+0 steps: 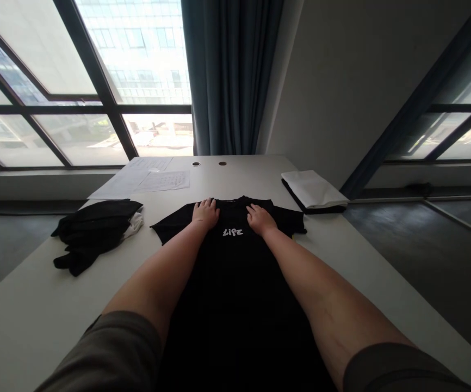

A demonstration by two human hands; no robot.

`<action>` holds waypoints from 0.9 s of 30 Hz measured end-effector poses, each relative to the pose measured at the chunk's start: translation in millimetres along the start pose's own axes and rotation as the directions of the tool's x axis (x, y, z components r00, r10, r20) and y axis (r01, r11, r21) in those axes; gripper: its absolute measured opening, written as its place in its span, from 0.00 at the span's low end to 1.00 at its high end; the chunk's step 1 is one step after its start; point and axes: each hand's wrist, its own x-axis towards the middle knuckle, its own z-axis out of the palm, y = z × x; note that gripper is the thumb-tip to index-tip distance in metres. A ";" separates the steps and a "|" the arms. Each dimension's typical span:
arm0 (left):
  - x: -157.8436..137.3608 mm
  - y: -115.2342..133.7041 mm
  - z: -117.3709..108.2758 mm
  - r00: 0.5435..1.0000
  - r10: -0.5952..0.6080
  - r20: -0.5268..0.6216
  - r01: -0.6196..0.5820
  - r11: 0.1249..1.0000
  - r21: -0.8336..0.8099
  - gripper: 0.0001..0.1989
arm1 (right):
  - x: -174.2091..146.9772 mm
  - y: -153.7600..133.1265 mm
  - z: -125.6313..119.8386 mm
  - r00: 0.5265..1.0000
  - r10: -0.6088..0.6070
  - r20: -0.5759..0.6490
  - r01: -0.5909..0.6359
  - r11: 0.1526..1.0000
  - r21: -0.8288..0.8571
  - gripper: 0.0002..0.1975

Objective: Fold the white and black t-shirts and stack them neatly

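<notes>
In the head view, a black T-shirt point(239, 288) lies spread down the middle of a white table point(27, 321), collar toward the far edge, its body running out of frame at the near side. The left hand point(206, 213) rests palm down beside the collar, fingers slightly spread; the right hand point(260, 219) sits on the other side of it, fingers a little apart and gently bent.

A strip of smooth tabletop separates the left sleeve from a crumpled black heap point(97, 223) — soft, rumpled cloth with a whitish piece point(135, 224) showing — which reaches the table's left edge. The gap is much tighter on the right: the sleeve ends just beside a flat, squared stack, white cloth point(315, 189) over black cloth point(333, 209), set along the right edge. Whether they touch is hard to tell.

Beyond the collar, bare surface runs to two round grommets point(196, 164) by the far edge, with thin printed papers point(163, 180) left of them. White lettering point(233, 232) marks the dark, matte shirt between the hands. A pleated blue curtain point(231, 76) hangs behind.
</notes>
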 end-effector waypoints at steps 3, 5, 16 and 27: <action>10.7 9.9 5.8 0.987 -0.074 0.142 0.084 0.995 -0.062 0.35 | 9.7 4.7 0.2 0.992 0.058 0.115 -0.059 0.998 0.007 0.31; 13.7 12.0 9.5 0.981 -0.112 0.160 0.125 0.990 -0.068 0.35 | 14.6 6.9 0.1 0.981 0.095 0.168 -0.096 0.995 -0.001 0.33; -11.1 -25.1 2.6 0.877 -0.478 0.041 0.480 0.873 -0.085 0.37 | 13.9 5.2 -5.4 0.966 0.165 0.198 -0.169 0.986 0.004 0.34; -159.6 -137.8 4.4 0.836 -0.540 -0.095 0.543 0.839 0.017 0.36 | 12.2 8.3 3.1 0.988 0.145 0.055 -0.147 0.989 0.035 0.30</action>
